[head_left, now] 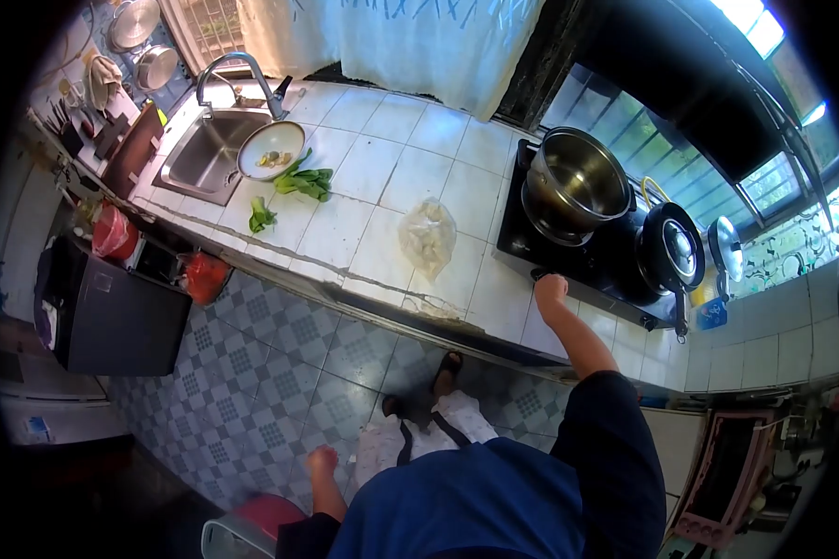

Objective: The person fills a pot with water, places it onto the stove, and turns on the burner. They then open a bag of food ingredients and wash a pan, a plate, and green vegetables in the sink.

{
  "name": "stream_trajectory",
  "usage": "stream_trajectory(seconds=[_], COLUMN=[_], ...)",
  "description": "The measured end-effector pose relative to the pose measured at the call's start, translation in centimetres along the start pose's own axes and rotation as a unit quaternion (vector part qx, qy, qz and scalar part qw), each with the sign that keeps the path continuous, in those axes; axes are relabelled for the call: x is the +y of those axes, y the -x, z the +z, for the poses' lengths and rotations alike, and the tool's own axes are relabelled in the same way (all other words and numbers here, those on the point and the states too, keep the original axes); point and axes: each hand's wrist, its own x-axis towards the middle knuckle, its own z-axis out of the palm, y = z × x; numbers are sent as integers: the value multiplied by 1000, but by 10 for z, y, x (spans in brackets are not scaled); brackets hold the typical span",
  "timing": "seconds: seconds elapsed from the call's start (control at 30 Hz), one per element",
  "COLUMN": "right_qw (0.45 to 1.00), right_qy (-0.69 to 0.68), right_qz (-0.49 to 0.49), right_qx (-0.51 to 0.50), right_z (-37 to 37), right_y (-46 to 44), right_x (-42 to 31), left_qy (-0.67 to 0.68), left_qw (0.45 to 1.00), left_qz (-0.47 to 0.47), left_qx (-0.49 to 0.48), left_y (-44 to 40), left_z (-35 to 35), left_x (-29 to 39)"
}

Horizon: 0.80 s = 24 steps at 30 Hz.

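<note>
My right hand (pixel 551 288) is closed at the front left of the black gas stove (pixel 606 266), on the stove's control knob. A large metal pot (pixel 579 177) stands on the left burner, just beyond that hand. On the right burner is a black pan (pixel 669 250) with a lid. My left hand (pixel 323 460) hangs low over the floor, its fingers curled; whether anything is inside them is hidden. A tied plastic bag (pixel 428 237) with pale contents lies on the tiled counter (pixel 368 168), left of the stove.
A steel sink (pixel 216 154) is at the upper left, with a plate (pixel 271 151) of food pieces beside it. Leafy greens (pixel 304 182) lie near the plate. A red bin (pixel 268 512) stands on the floor at the lower left. The counter edge runs before me.
</note>
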Motion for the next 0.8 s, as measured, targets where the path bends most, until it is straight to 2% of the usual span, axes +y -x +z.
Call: stream_trajectory(seconds=[0.03,0.13,0.2,0.3,0.47,0.63,0.8], right_qw=[994,991,991,988,984,986,984], right_qy=[90,118,119,135,164,142,155], right_qz=[-23,10,9,12,19,68,66], right_qx=[56,63,60,69,72,53,65], right_z=[6,17,21,21,18,21,18], right_y=[-1,-10,-12,-10,-6,-11,-8], right_x=[-1,-8,-8,-6,-11,-16,-16], left_qy=[1,-47,-142,-171,-200,-214,-239], left_qw=[1000,998,989,984,979,976,970], left_qz=[-2,-24,-7,-1,-1,4,25], left_qx=[1,-36,-39,-46,-31,-43,-48], left_y=[10,32,41,46,47,48,52], left_z=[1,9,13,14,13,18,23], left_x=[-3,-5,-4,-2,3,8,10])
